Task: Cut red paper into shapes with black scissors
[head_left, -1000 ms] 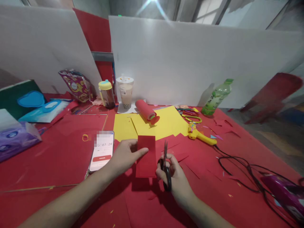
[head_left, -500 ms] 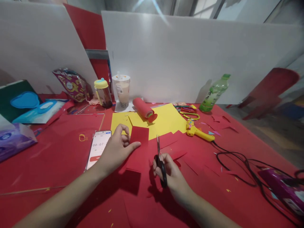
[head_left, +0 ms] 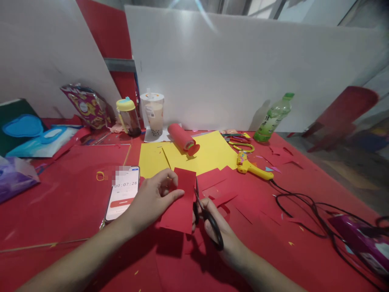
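Observation:
My left hand (head_left: 161, 192) pinches a red rectangle of paper (head_left: 181, 207) by its left side, thumb on top, and holds it above the table. In my right hand (head_left: 215, 223) is a pair of black-handled scissors (head_left: 216, 229), fingers in the loops. Their parted blades are at the paper's right edge; whether they bite into it I cannot tell. Beneath and beyond lie sheets of red paper (head_left: 212, 178) and yellow paper (head_left: 209, 156). A red paper-wrapped roll (head_left: 180, 137) rests on the yellow sheets.
Left of my hands lies a phone (head_left: 123, 194) running a timer. A yellow glue gun (head_left: 255, 170) trails a black cable (head_left: 306, 198) across the right side. Behind stand a milk tea cup (head_left: 154, 115), a yellow-lidded bottle (head_left: 129, 117) and a green bottle (head_left: 273, 117).
The scissors have opened and come up against the paper's right edge. My left hand has brought the paper slightly right and toward me. The camera view has shifted a little.

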`<control>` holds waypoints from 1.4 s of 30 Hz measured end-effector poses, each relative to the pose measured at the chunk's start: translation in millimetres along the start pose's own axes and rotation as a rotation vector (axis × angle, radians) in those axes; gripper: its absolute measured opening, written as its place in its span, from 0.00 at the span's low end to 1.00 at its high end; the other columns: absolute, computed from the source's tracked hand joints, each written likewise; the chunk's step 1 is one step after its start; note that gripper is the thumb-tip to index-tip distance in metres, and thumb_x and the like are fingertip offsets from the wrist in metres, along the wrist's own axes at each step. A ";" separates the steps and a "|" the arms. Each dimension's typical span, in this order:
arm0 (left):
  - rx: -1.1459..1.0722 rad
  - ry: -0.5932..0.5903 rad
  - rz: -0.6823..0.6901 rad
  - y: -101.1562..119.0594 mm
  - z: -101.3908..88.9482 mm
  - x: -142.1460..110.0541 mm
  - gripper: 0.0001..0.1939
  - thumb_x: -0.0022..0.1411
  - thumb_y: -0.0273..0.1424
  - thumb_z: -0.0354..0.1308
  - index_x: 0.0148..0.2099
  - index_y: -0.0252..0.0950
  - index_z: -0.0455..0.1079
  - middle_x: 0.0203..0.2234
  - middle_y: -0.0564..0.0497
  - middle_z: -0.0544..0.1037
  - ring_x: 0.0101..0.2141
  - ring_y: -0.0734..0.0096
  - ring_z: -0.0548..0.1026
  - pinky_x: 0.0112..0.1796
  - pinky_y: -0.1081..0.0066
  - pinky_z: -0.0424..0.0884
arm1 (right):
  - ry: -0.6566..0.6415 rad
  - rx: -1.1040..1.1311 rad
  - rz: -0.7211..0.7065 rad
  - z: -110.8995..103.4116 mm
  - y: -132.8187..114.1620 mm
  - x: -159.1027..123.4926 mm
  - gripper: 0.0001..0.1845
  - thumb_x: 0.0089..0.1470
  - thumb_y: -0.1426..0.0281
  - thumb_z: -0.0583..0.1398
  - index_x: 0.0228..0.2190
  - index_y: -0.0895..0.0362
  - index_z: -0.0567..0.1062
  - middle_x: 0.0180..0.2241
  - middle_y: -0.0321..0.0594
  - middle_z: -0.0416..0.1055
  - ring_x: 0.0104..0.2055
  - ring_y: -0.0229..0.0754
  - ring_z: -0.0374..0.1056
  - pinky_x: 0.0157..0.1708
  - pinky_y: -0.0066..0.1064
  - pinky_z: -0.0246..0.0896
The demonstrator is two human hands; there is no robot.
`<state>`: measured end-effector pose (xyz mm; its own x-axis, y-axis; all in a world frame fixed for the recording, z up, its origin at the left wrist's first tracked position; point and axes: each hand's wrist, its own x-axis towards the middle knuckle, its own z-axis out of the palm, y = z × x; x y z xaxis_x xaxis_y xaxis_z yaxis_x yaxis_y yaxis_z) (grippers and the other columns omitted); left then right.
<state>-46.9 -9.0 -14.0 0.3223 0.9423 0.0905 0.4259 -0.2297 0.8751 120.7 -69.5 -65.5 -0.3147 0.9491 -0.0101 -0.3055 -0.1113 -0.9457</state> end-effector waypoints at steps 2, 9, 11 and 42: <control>0.007 -0.029 0.017 0.6 1.1 -0.6 0.03 0.54 0.31 0.56 0.32 0.38 0.66 0.23 0.58 0.70 0.23 0.78 0.65 0.26 0.77 0.62 | 0.007 -0.006 -0.005 0.2 -1.8 -0.1 0.23 0.44 0.47 0.58 0.29 0.52 0.61 0.27 0.33 0.58 0.27 0.36 0.53 0.29 0.28 0.52; -0.035 -0.040 0.016 -1.2 3.6 -4.2 0.09 0.55 0.33 0.56 0.39 0.41 0.73 0.34 0.53 0.79 0.35 0.70 0.75 0.37 0.72 0.69 | 0.020 -0.065 -0.007 0.6 -6.8 -0.5 0.23 0.45 0.47 0.57 0.28 0.53 0.60 0.25 0.33 0.59 0.26 0.36 0.55 0.27 0.28 0.54; -0.020 -0.026 0.018 -1.0 4.6 -4.4 0.09 0.55 0.33 0.57 0.39 0.40 0.73 0.35 0.53 0.79 0.35 0.69 0.75 0.36 0.72 0.70 | 0.020 -0.072 -0.012 0.4 -6.3 -0.8 0.23 0.46 0.47 0.57 0.28 0.53 0.59 0.25 0.33 0.59 0.26 0.36 0.55 0.27 0.28 0.55; 0.176 0.096 0.276 2.8 25.7 -17.1 0.06 0.57 0.26 0.55 0.34 0.36 0.73 0.27 0.51 0.80 0.27 0.72 0.75 0.31 0.74 0.70 | 0.327 0.001 0.064 1.5 -1.4 3.7 0.24 0.35 0.69 0.68 0.24 0.53 0.56 0.17 0.22 0.52 0.15 0.27 0.48 0.14 0.20 0.45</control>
<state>-29.5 -32.1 -25.3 0.3681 0.8553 0.3646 0.4756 -0.5102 0.7166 118.6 -66.3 -63.7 -0.0284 0.9845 -0.1731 -0.2957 -0.1737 -0.9394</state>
